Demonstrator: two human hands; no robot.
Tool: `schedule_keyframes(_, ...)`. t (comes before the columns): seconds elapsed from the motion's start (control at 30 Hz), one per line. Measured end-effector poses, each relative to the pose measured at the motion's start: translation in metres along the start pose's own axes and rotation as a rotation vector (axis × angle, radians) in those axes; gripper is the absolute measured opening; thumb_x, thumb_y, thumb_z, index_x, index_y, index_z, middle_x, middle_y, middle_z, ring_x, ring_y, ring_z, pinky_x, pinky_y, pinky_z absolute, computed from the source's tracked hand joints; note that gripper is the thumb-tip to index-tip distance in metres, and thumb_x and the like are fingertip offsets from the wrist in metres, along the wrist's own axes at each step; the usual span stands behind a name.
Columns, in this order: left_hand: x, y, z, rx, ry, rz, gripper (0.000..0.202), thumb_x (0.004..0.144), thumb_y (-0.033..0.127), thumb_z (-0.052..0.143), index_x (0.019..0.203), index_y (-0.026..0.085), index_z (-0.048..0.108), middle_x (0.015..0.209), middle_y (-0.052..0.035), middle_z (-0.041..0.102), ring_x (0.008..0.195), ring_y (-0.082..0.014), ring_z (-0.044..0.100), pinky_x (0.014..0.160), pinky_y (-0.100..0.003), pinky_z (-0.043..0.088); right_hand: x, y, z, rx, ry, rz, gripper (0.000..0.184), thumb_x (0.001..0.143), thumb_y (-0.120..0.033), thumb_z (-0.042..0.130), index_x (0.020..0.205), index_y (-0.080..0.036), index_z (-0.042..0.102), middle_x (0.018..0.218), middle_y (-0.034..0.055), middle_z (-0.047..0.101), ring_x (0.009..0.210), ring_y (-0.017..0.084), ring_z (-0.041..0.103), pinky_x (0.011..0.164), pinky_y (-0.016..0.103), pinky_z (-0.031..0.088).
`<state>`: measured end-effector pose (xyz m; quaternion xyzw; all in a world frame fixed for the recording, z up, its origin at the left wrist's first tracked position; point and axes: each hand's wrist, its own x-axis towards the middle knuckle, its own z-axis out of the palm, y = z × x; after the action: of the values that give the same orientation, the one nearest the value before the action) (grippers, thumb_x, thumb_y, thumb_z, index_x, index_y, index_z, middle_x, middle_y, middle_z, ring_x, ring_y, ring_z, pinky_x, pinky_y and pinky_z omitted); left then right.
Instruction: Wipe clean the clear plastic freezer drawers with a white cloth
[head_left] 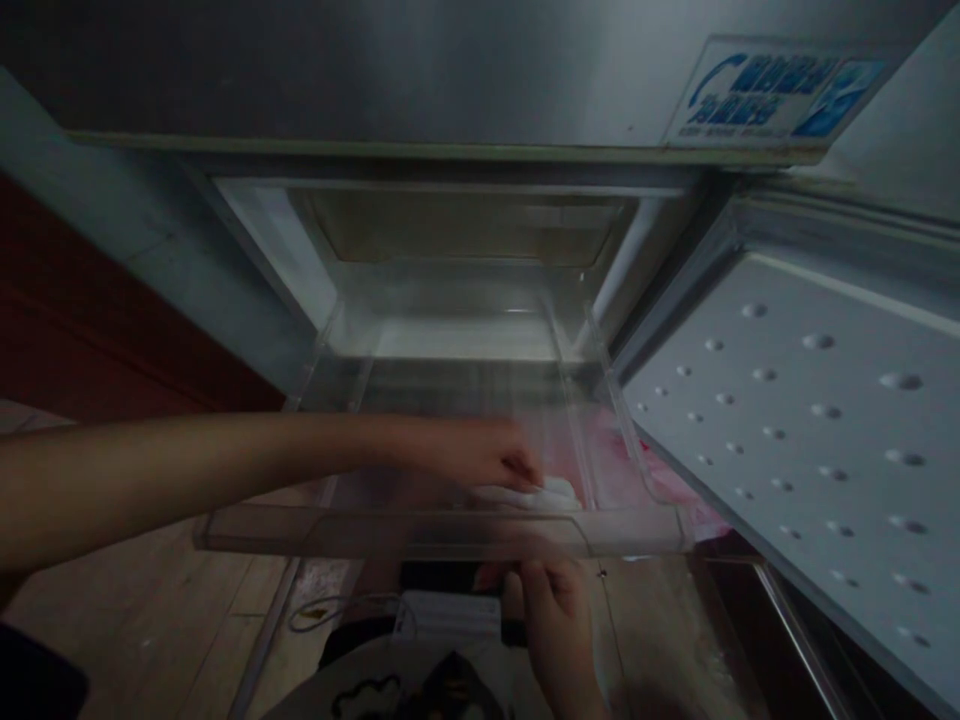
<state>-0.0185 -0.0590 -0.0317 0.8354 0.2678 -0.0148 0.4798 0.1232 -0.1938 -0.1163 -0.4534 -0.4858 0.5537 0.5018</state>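
Observation:
A clear plastic drawer (262, 530) is pulled out of an open freezer compartment (465, 230). My left hand (480, 452) reaches across into the drawer from the left, fingers curled on a white cloth (536, 494) that lies on the drawer's floor near the front right. My right hand (555, 615) is below, its fingers and thumb closed on the drawer's front edge (450, 545). The drawer holds nothing else that I can make out.
The freezer door (810, 430), white with rows of dimples, stands open at the right. Something pink (660, 480) shows between drawer and door. A red-brown panel (90, 330) is at the left. Wooden floor (150, 610), a cable and a white label lie below.

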Motion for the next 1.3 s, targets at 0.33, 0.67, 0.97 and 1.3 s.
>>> schedule_keyframes(0.33,-0.136,-0.037,-0.001,0.176,-0.050,-0.409,0.025,0.090,0.014,0.052,0.087,0.017,0.076,0.078,-0.0037,0.075,0.072,-0.0151,0.067,0.064,-0.020,0.041,-0.004,0.018,-0.016,-0.149,-0.111,-0.016,0.044,0.095,-0.042,0.047,0.074,-0.021,0.079,0.073,0.0057,0.076,0.069,0.019,0.071,0.069,0.026,0.055)
schedule_keyframes(0.67,-0.134,-0.037,-0.007,0.252,-0.002,-0.514,0.022,0.086,0.009,0.054,0.078,0.015,0.073,0.074,-0.0050,0.073,0.067,-0.0145,0.063,0.062,-0.022,0.037,-0.006,0.028,-0.019,-0.109,-0.115,0.012,0.045,0.094,-0.047,0.048,0.074,-0.020,0.078,0.075,0.0071,0.076,0.070,0.020,0.070,0.066,0.028,0.054)
schedule_keyframes(0.97,-0.136,-0.024,-0.013,0.200,-0.033,-0.515,0.022,0.088,0.009,0.053,0.084,0.013,0.074,0.079,-0.0063,0.074,0.072,-0.0154,0.065,0.066,-0.022,0.041,-0.007,0.016,-0.011,-0.109,-0.014,0.073,0.045,0.091,-0.050,0.052,0.067,-0.021,0.077,0.069,0.0053,0.074,0.066,0.019,0.069,0.068,0.027,0.053)
schedule_keyframes(1.3,-0.144,-0.013,-0.007,0.236,-0.023,-0.532,0.024,0.088,0.013,0.051,0.077,0.015,0.073,0.072,-0.0035,0.070,0.066,-0.0142,0.061,0.060,-0.022,0.037,-0.007,0.019,-0.012,-0.116,-0.038,0.050,0.048,0.092,-0.052,0.049,0.070,-0.021,0.078,0.072,0.0060,0.075,0.069,0.020,0.069,0.067,0.028,0.053)
